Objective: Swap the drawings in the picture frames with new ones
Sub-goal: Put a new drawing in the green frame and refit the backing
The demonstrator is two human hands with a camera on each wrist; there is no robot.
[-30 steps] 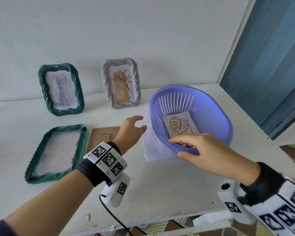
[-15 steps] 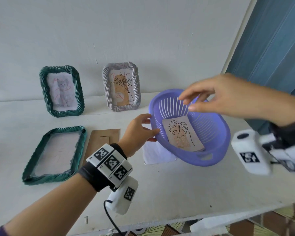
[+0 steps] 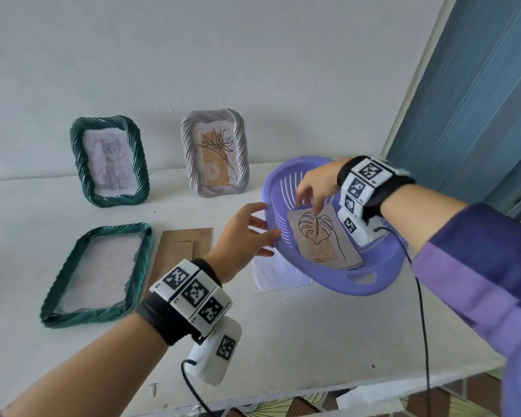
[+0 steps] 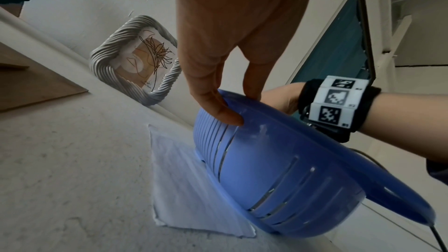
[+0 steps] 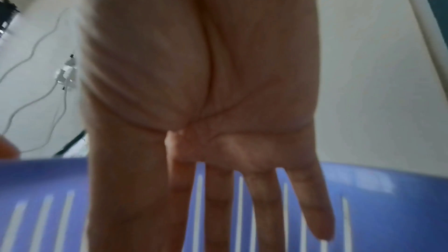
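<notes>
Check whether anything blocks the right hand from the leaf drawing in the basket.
Nothing visible does. The right hand is already inside the purple basket, fingers down on the leaf drawing, while the left hand grips the basket's rim.

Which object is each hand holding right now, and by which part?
The left hand grips the purple basket by its near-left rim. The right hand reaches into it, fingers straight, holding nothing.

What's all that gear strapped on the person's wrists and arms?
Each wrist wears a black band carrying white blocks printed with black square codes. A white camera box hangs under each wrist, trailing a black cable. The right arm has a purple sleeve.
</notes>
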